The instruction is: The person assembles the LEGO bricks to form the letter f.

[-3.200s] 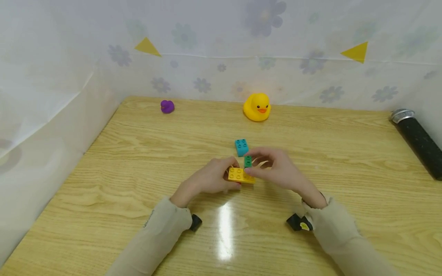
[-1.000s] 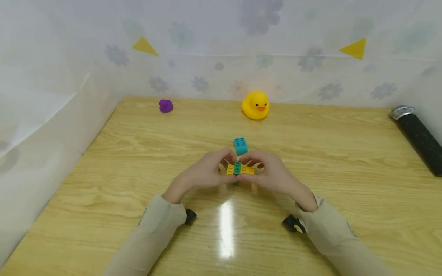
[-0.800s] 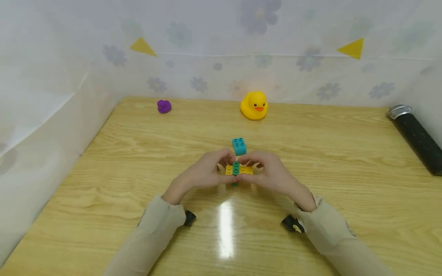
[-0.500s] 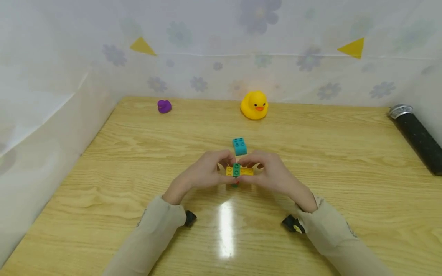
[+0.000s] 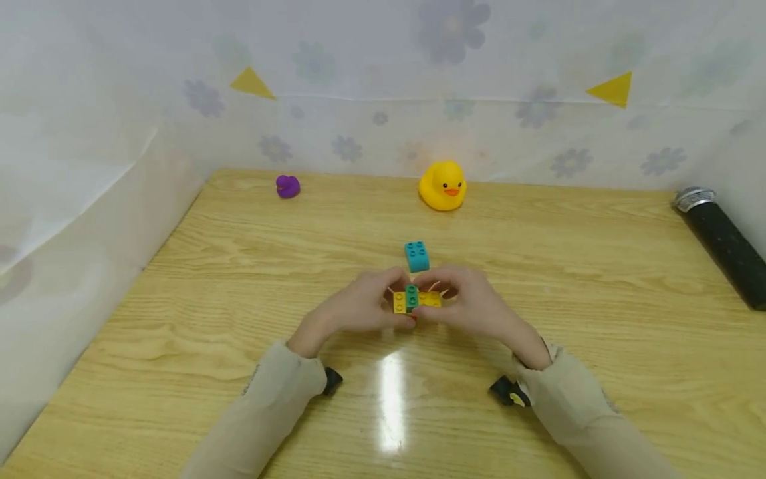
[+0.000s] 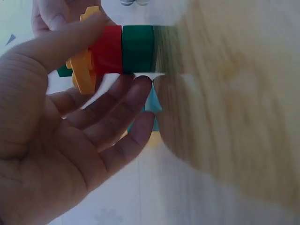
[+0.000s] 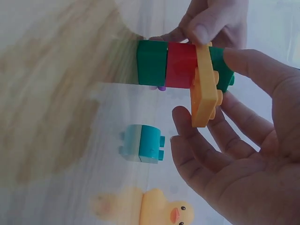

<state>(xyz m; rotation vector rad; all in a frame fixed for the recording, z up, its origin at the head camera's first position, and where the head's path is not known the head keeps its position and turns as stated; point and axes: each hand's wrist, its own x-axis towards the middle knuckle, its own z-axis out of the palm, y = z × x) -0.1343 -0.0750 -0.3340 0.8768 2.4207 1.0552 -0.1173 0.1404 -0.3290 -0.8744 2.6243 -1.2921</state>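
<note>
Block swap of position: small green two-stud plastic block (image 5: pixel 411 298), held over the right end of the flat yellow studded plastic plate (image 5: pixel 399 303) about three seconds ago, is now on its second stud column from the left. Column reads green on yellow, then red plastic block (image 6: pixel 108 49), then lower green plastic block (image 6: pixel 138 49), apparently upright on the wood-grain table (image 5: pixel 120 372). Build looks one layer taller; can't tell if the top piece is fully seated. Right hand (image 5: pixel 469 303) pinches the top piece, narrow gap; left hand (image 5: pixel 365 303) holds the stack below it. Loose teal four-stud block (image 5: pixel 417 257) is just behind the fingers, nearest obstacle. Yellow rubber duck (image 5: pixel 443 187), small purple duck (image 5: pixel 288 187) and black microphone (image 5: pixel 724 246) are well apart.
</note>
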